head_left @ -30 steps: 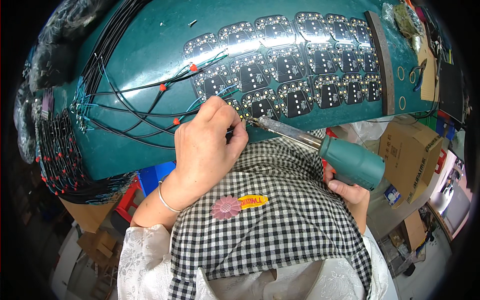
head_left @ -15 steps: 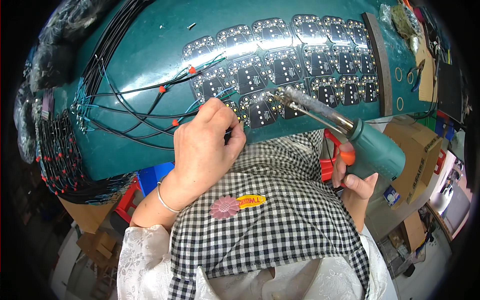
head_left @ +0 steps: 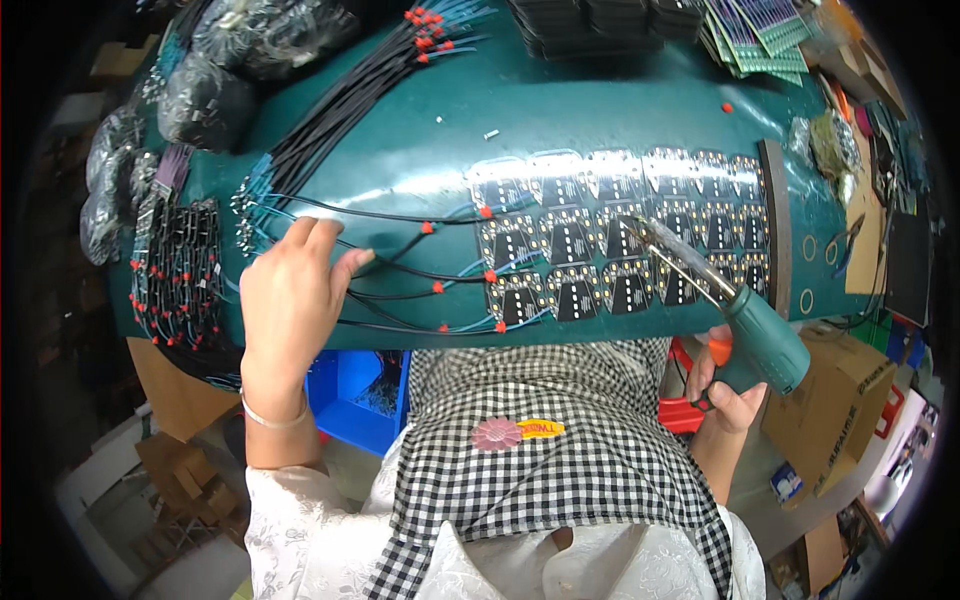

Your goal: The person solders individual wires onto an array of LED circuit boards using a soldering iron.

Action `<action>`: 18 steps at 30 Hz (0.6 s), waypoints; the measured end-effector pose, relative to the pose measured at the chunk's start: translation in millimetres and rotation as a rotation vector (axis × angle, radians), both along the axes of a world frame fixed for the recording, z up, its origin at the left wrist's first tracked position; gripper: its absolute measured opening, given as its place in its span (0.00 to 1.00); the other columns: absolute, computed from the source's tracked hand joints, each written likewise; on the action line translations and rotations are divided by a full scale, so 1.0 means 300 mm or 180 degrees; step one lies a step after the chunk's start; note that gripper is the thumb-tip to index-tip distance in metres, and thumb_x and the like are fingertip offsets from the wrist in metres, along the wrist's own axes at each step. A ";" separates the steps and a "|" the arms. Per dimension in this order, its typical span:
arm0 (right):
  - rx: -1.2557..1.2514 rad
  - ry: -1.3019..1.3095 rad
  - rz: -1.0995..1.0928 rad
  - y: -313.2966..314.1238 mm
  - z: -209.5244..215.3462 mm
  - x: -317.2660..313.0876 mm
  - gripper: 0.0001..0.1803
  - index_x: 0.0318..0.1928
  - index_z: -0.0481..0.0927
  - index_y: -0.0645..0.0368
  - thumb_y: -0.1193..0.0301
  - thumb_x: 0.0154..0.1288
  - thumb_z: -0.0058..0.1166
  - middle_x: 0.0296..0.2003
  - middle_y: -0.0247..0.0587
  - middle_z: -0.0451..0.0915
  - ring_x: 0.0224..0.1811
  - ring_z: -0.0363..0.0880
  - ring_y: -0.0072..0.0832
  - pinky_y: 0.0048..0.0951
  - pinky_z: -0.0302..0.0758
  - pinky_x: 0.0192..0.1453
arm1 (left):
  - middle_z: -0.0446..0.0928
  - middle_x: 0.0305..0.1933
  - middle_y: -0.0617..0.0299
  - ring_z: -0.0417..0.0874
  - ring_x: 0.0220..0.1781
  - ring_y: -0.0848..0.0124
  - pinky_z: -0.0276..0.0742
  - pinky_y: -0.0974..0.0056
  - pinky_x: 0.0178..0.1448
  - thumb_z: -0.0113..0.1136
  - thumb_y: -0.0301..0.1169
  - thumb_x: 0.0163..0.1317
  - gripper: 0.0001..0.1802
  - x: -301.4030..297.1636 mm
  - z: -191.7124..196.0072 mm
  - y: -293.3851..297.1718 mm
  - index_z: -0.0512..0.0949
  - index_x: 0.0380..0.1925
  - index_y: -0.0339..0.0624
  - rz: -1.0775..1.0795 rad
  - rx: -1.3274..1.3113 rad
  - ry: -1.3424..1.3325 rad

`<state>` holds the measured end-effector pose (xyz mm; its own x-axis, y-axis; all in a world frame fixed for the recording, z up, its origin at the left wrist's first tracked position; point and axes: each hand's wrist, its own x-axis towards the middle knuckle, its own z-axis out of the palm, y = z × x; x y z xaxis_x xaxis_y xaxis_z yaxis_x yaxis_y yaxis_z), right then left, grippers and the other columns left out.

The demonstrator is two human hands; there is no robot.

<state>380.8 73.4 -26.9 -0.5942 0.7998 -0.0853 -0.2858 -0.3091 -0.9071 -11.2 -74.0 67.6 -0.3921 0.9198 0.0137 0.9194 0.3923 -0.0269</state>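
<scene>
1. At the bench's [head_left: 620, 110] near edge, we have two hands working over a teal top.
2. Our left hand [head_left: 290, 300] lies palm down on the bench, fingers [head_left: 310, 235] loosely spread and flat, gripping nothing. The fingertips touch the black wires [head_left: 400, 270] that run rightward to the boards [head_left: 610, 245].
3. Our right hand [head_left: 725, 385] is wrapped around the handle of the heat gun [head_left: 745, 315], below the bench edge. Fingers are closed on the grip, near its orange switch.
4. Heat gun's long axis runs from lower right up to upper left. Its metal nozzle [head_left: 670, 252] hangs over the right-middle part of the boards; we cannot tell whether it touches.
5. Boards lie in three rows, dark with pale pads, right of the left hand and up-left of the right hand. Right hand is the nearer one.
6. Wires carry red sleeves [head_left: 437, 287] and fan out flat between left hand and boards, long axis roughly left to right.
7. Around: bundled wires [head_left: 175, 275] at far left, bagged parts [head_left: 200, 95] behind, stacked green boards [head_left: 760, 25] at far right, a cardboard box [head_left: 835, 395] beside the right hand.
</scene>
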 end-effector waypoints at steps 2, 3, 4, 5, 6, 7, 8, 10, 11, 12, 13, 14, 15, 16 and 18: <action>0.0030 0.0004 0.0060 0.009 0.004 -0.013 0.39 0.60 0.65 0.77 0.70 0.52 0.68 0.26 0.46 0.76 0.19 0.73 0.27 0.24 0.72 0.22 | 0.78 0.32 0.56 0.80 0.29 0.53 0.74 0.56 0.32 0.65 0.35 0.58 0.12 -0.065 -0.038 0.067 0.79 0.35 0.38 -0.0092 0.0076 0.0037; 0.0049 0.0043 0.0084 0.019 0.012 -0.020 0.39 0.60 0.65 0.77 0.70 0.52 0.68 0.26 0.46 0.76 0.19 0.73 0.27 0.24 0.72 0.22 | 0.78 0.32 0.55 0.80 0.30 0.55 0.74 0.57 0.33 0.65 0.34 0.58 0.11 -0.082 -0.038 0.113 0.79 0.35 0.38 -0.0196 0.0360 -0.0163; 0.0180 -0.0019 0.0196 0.028 0.020 -0.026 0.38 0.59 0.65 0.76 0.68 0.53 0.68 0.24 0.43 0.74 0.18 0.72 0.27 0.24 0.72 0.20 | 0.78 0.32 0.55 0.80 0.30 0.56 0.75 0.58 0.34 0.64 0.32 0.59 0.09 -0.097 -0.036 0.168 0.80 0.34 0.38 -0.0314 0.0645 -0.0370; 0.0319 -0.0107 0.0291 0.035 0.028 -0.030 0.38 0.59 0.64 0.75 0.67 0.55 0.67 0.22 0.40 0.72 0.17 0.71 0.27 0.25 0.71 0.19 | 0.79 0.32 0.55 0.81 0.35 0.52 0.76 0.54 0.37 0.63 0.33 0.59 0.08 -0.109 -0.040 0.238 0.80 0.30 0.39 -0.0339 0.0916 -0.0595; 0.0226 0.0003 0.0281 0.037 0.037 -0.034 0.38 0.59 0.66 0.77 0.69 0.52 0.69 0.25 0.46 0.76 0.18 0.73 0.27 0.24 0.72 0.22 | 0.80 0.33 0.55 0.81 0.35 0.52 0.76 0.53 0.38 0.63 0.33 0.59 0.07 -0.139 -0.064 0.298 0.81 0.31 0.41 -0.0435 0.1226 -0.0585; 0.0253 0.0006 0.0273 0.037 0.037 -0.034 0.38 0.59 0.66 0.77 0.69 0.52 0.69 0.25 0.46 0.76 0.18 0.73 0.27 0.24 0.72 0.22 | 0.80 0.34 0.55 0.81 0.37 0.52 0.76 0.53 0.39 0.63 0.33 0.59 0.07 -0.156 -0.083 0.366 0.81 0.32 0.42 -0.0364 0.1403 -0.0585; 0.0280 0.0001 0.0258 0.037 0.048 -0.034 0.38 0.60 0.66 0.77 0.70 0.53 0.68 0.25 0.46 0.76 0.19 0.73 0.27 0.24 0.72 0.22 | 0.80 0.34 0.56 0.81 0.38 0.53 0.76 0.54 0.40 0.63 0.34 0.58 0.07 -0.184 -0.100 0.430 0.82 0.32 0.43 -0.0347 0.1571 -0.0542; 0.0277 0.0035 0.0190 0.031 0.066 -0.039 0.37 0.60 0.65 0.78 0.73 0.53 0.68 0.26 0.46 0.76 0.20 0.73 0.27 0.26 0.74 0.22 | 0.81 0.33 0.57 0.82 0.39 0.55 0.77 0.54 0.41 0.65 0.35 0.56 0.09 -0.227 -0.114 0.527 0.82 0.32 0.42 -0.0125 0.1633 -0.0493; 0.0300 0.0027 0.0164 0.030 0.069 -0.033 0.37 0.60 0.65 0.78 0.73 0.53 0.68 0.26 0.46 0.76 0.20 0.73 0.27 0.26 0.74 0.22 | 0.81 0.33 0.58 0.82 0.40 0.55 0.77 0.54 0.42 0.66 0.36 0.55 0.09 -0.243 -0.134 0.567 0.82 0.31 0.42 -0.0003 0.1630 -0.0547; 0.0279 0.0025 0.0157 0.031 0.068 -0.027 0.37 0.60 0.65 0.78 0.73 0.53 0.68 0.26 0.46 0.76 0.20 0.73 0.27 0.26 0.74 0.22 | 0.81 0.33 0.58 0.82 0.40 0.55 0.77 0.54 0.42 0.66 0.36 0.55 0.09 -0.260 -0.147 0.589 0.82 0.31 0.42 -0.0022 0.1644 -0.0556; 0.0250 0.0026 0.0158 0.034 0.066 -0.025 0.37 0.60 0.65 0.78 0.73 0.53 0.68 0.26 0.46 0.76 0.20 0.73 0.26 0.26 0.75 0.22 | 0.80 0.33 0.58 0.82 0.40 0.56 0.77 0.54 0.42 0.67 0.35 0.55 0.09 -0.283 -0.158 0.600 0.82 0.30 0.42 -0.0013 0.1476 -0.0429; 0.0246 0.0014 0.0126 0.035 0.064 -0.021 0.37 0.60 0.65 0.78 0.73 0.53 0.68 0.26 0.46 0.76 0.20 0.73 0.26 0.26 0.75 0.22 | 0.80 0.33 0.58 0.82 0.41 0.56 0.77 0.54 0.43 0.67 0.35 0.54 0.09 -0.295 -0.172 0.613 0.82 0.30 0.41 -0.0022 0.1296 -0.0319; 0.0172 0.0009 0.0055 0.036 0.061 -0.019 0.37 0.60 0.65 0.78 0.73 0.53 0.68 0.26 0.45 0.75 0.20 0.73 0.26 0.26 0.75 0.22 | 0.80 0.33 0.58 0.82 0.41 0.56 0.77 0.54 0.43 0.67 0.35 0.54 0.09 -0.305 -0.185 0.619 0.82 0.30 0.41 -0.0041 0.1282 -0.0331; 0.0090 0.0006 -0.0006 0.039 0.059 -0.018 0.37 0.60 0.65 0.78 0.72 0.53 0.68 0.26 0.45 0.75 0.20 0.73 0.25 0.26 0.74 0.22 | 0.80 0.33 0.58 0.81 0.42 0.56 0.77 0.53 0.43 0.67 0.34 0.53 0.09 -0.316 -0.196 0.619 0.82 0.29 0.41 -0.0121 0.1372 -0.0314; 0.0196 -0.0098 -0.0066 0.036 0.071 -0.012 0.37 0.59 0.65 0.76 0.70 0.54 0.67 0.25 0.43 0.74 0.18 0.72 0.26 0.25 0.73 0.21 | 0.81 0.31 0.57 0.83 0.37 0.59 0.78 0.57 0.41 0.67 0.31 0.55 0.07 -0.312 -0.185 0.613 0.80 0.28 0.39 -0.0413 0.1829 -0.0214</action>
